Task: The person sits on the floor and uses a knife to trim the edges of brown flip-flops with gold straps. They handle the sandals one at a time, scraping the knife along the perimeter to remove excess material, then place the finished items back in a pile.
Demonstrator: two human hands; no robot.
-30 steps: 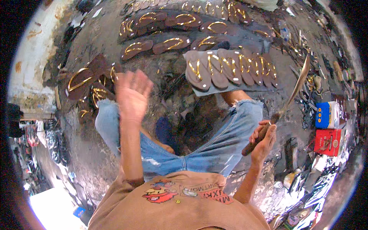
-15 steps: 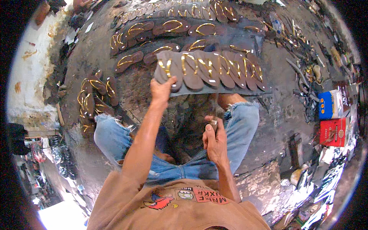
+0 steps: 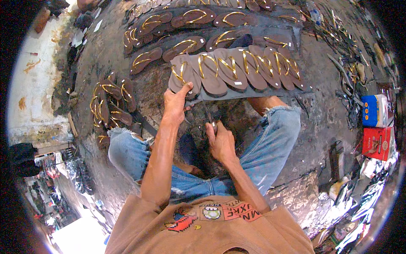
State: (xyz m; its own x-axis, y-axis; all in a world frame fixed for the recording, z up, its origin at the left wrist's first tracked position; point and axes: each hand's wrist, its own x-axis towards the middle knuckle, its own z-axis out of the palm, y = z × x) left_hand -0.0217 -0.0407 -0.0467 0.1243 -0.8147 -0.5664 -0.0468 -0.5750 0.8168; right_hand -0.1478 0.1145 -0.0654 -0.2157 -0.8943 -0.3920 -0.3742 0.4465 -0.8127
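Observation:
My left hand (image 3: pixel 175 101) grips the near edge of a brown flip-flop (image 3: pixel 181 80) with a gold strap, thumb on top, at the left end of a row. Several more brown flip-flops (image 3: pixel 249 74) lie side by side to its right on a dark grey sheet (image 3: pixel 258 94), which is raised in front of my knees. In my closed right hand (image 3: pixel 222 142) is a knife (image 3: pixel 208 112). Its thin blade points up and away, its tip close to the sheet's near edge, just right of my left hand. Whether the tip touches the sheet I cannot tell.
More gold-strapped flip-flops (image 3: pixel 192 17) lie in rows beyond the sheet, and a pile of them (image 3: pixel 105 103) is by my left knee. A blue and white box (image 3: pixel 374 111) and a red box (image 3: pixel 376 143) stand at the right. Dark scraps (image 3: pixel 349 99) litter the floor there.
My right hand has moved left with the knife, bringing the blade close to my left hand. My left hand keeps its hold on the flip-flop. The view has shifted slightly.

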